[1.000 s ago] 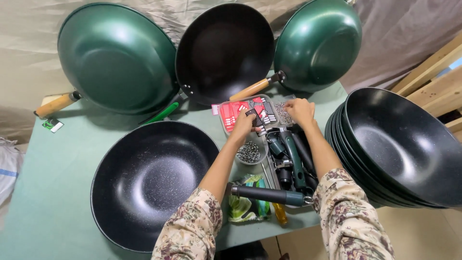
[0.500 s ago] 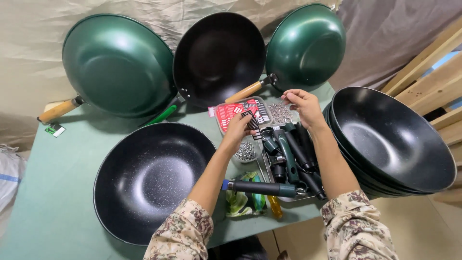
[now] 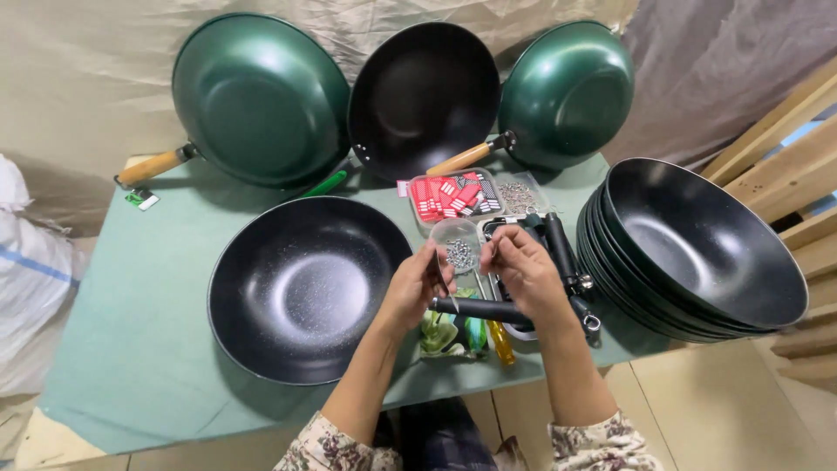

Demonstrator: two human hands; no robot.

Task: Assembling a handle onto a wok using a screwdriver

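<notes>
My left hand (image 3: 417,286) and my right hand (image 3: 526,275) are drawn close together just above the table's front middle. The left one pinches a small thin metal piece (image 3: 441,277). The right hand's fingertips are pinched together beside it; whether they hold anything is too small to tell. Just beyond the fingers stands a clear cup of small screws (image 3: 458,250). Under the hands lies a black pan handle (image 3: 475,308). A black speckled wok without a handle (image 3: 305,288) sits to the left of my left hand.
A stack of black woks (image 3: 702,249) fills the right side. Two green woks (image 3: 261,96) (image 3: 567,92) and a black wok (image 3: 423,96) lean against the back cloth. A tray of red tags (image 3: 449,196), more black handles (image 3: 558,249) and wooden slats (image 3: 785,148) are nearby.
Both hands have pulled back from the red tag tray toward me and come together over the screw cup. The view has shifted, so the woks sit further right.
</notes>
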